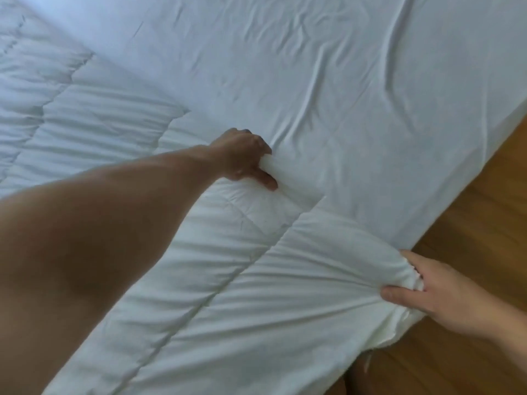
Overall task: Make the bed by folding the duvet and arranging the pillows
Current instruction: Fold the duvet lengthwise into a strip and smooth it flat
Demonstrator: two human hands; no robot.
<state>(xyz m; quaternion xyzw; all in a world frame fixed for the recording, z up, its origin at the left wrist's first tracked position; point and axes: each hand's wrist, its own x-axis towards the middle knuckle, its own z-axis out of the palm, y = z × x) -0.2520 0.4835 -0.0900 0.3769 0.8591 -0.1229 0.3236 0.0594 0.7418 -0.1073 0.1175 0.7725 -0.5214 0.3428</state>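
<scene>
A white quilted duvet [216, 283] covers the left and lower part of the bed, its stitched seams running diagonally. My left hand [245, 159] reaches out over it and grips its far edge near the middle of the bed. My right hand [433, 295] pinches a bunched corner of the duvet at the bed's side edge, lower right. Beyond the duvet lies the wrinkled white bed sheet [328, 81]. No pillows are in view.
A wooden floor [484, 212] runs along the right side of the bed and below its corner. The sheet's edge hangs over the mattress side at the right.
</scene>
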